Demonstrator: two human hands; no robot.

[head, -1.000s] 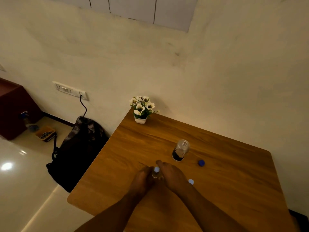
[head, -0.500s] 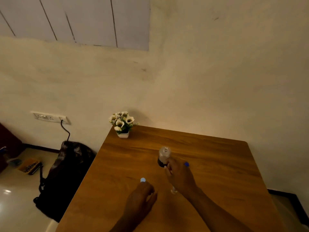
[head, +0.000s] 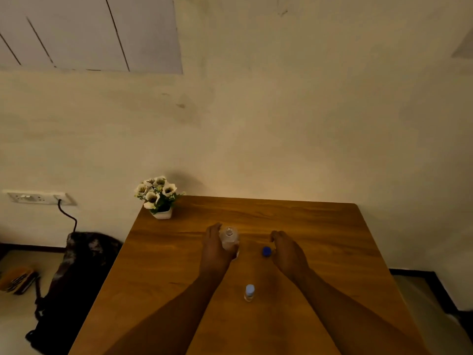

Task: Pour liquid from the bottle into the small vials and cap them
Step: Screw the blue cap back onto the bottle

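A clear bottle [head: 229,238] stands uncapped on the wooden table [head: 320,226], a little past the middle. My left hand [head: 214,251] wraps around its left side. The bottle's dark blue cap [head: 266,251] lies on the table just to the right. My right hand [head: 288,253] curls beside that cap with its fingertips close to it; nothing is in the hand. Nearer to me, between my forearms, stands a small vial [head: 249,292] with a pale blue cap on it. No other vial shows.
A small white pot of flowers [head: 157,197] sits at the table's far left corner, by the wall. On the floor to the left are a dark backpack [head: 76,278] and a wall socket with a cable [head: 38,197].
My left hand has left the capped vial and reached forward to the bottle. My right hand has moved off the bottle to the right, beside the blue cap. The view has shifted.
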